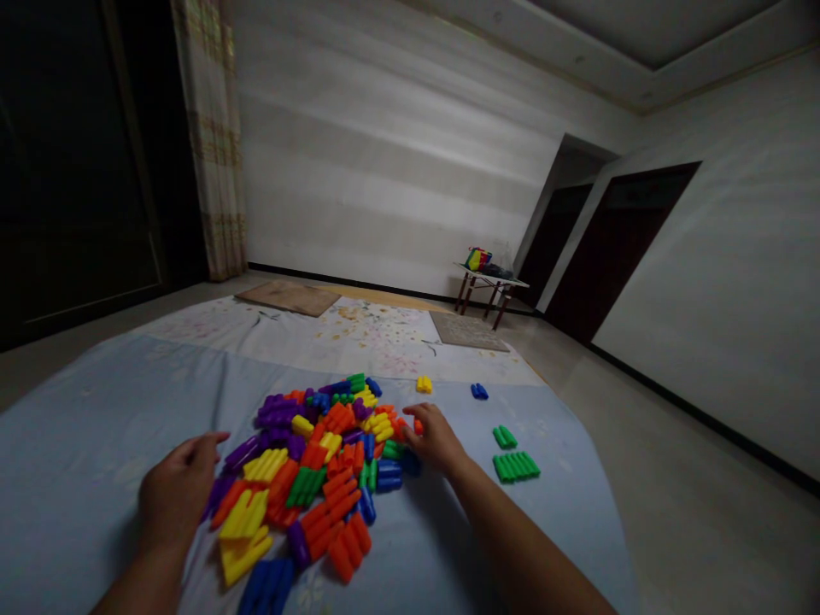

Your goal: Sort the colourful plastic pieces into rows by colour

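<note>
A heap of plastic building blocks (339,418), shaped like joined tubes in orange, yellow, purple, green and blue, lies on the blue cloth. My left hand (179,487) rests at the heap's left side, fingers curled together with no block visible in it. Nearest to it are purple blocks (242,454). At the right edge of the heap is my right hand (432,437), its thumb and index finger apart. An orange block (418,425) shows in the gap between them; a firm grip is not visible. Blue blocks (389,476) lie just below that hand.
Apart from the heap, to the right, lie a yellow block (424,384), a blue block (479,391), a small green block (504,437) and a wider green one (516,466). Two flat boards (288,296) lie on the far cloth. A small table (493,276) stands by the wall.
</note>
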`<action>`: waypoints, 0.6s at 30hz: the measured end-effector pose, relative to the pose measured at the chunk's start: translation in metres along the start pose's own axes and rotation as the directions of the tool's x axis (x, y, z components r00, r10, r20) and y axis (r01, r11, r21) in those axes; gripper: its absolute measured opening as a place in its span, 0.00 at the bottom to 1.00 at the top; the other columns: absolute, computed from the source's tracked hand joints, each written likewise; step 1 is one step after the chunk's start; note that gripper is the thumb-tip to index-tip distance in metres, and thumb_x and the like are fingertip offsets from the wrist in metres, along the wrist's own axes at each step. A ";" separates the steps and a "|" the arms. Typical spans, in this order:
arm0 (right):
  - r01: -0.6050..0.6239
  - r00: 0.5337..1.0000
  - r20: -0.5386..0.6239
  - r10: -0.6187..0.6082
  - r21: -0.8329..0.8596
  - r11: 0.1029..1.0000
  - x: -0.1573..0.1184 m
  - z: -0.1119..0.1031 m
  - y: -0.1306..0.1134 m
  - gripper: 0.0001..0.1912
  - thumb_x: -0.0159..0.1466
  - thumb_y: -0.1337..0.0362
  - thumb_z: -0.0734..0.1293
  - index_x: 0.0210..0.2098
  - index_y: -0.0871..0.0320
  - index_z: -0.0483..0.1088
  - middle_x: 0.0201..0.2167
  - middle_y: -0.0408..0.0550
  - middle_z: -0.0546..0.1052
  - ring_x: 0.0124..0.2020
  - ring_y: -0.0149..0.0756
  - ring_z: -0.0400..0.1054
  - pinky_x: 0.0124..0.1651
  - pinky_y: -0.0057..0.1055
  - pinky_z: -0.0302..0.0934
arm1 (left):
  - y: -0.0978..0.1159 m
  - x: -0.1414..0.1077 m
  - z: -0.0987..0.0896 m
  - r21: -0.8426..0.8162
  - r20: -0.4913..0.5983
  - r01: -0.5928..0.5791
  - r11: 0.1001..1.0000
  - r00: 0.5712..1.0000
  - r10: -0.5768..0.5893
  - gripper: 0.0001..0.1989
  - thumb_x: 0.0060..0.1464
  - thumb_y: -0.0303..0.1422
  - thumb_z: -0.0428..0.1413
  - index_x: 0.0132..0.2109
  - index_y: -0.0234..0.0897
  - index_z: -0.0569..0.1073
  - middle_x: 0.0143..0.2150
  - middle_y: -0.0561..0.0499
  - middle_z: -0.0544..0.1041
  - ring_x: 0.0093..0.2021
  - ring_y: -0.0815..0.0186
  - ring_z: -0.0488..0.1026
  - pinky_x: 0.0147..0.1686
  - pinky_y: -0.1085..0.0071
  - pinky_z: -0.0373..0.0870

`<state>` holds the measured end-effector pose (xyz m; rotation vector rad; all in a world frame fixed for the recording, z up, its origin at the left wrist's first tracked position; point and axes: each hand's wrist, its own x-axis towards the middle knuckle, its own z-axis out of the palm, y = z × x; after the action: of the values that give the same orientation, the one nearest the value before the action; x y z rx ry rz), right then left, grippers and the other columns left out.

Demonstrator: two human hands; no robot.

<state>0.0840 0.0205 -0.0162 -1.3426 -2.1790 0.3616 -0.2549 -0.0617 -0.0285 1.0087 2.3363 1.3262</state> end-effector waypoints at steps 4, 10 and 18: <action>0.059 0.992 0.109 -0.056 -0.020 0.998 0.016 0.014 -0.018 0.24 0.58 0.61 0.62 0.54 0.60 0.63 0.54 0.55 0.67 0.55 0.43 0.58 0.57 0.39 0.51 | 0.000 0.000 0.000 -0.007 0.003 0.011 1.000 1.000 -0.011 0.21 0.48 0.44 0.44 0.40 0.38 0.74 0.29 0.52 0.73 0.26 0.68 0.68 0.25 0.74 0.62; 0.025 0.988 0.151 -0.030 0.034 0.999 0.016 0.035 -0.028 0.27 0.61 0.54 0.60 0.57 0.57 0.58 0.58 0.54 0.61 0.59 0.44 0.53 0.59 0.44 0.47 | 0.003 -0.002 -0.001 -0.015 0.000 0.025 1.000 1.000 -0.025 0.21 0.47 0.44 0.44 0.40 0.38 0.74 0.29 0.53 0.73 0.23 0.69 0.66 0.23 0.74 0.61; -0.019 1.000 0.009 0.017 0.293 0.956 -0.010 0.052 -0.052 0.28 0.58 0.55 0.64 0.56 0.57 0.58 0.56 0.53 0.62 0.57 0.41 0.54 0.60 0.40 0.49 | -0.001 0.000 0.001 -0.018 0.000 -0.019 1.000 1.000 0.019 0.21 0.47 0.44 0.44 0.40 0.38 0.74 0.29 0.53 0.72 0.25 0.69 0.67 0.24 0.75 0.61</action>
<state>0.0194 -0.0098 -0.0367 -1.1960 -2.0228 0.6688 -0.2548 -0.0617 -0.0303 1.0280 2.3160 1.3523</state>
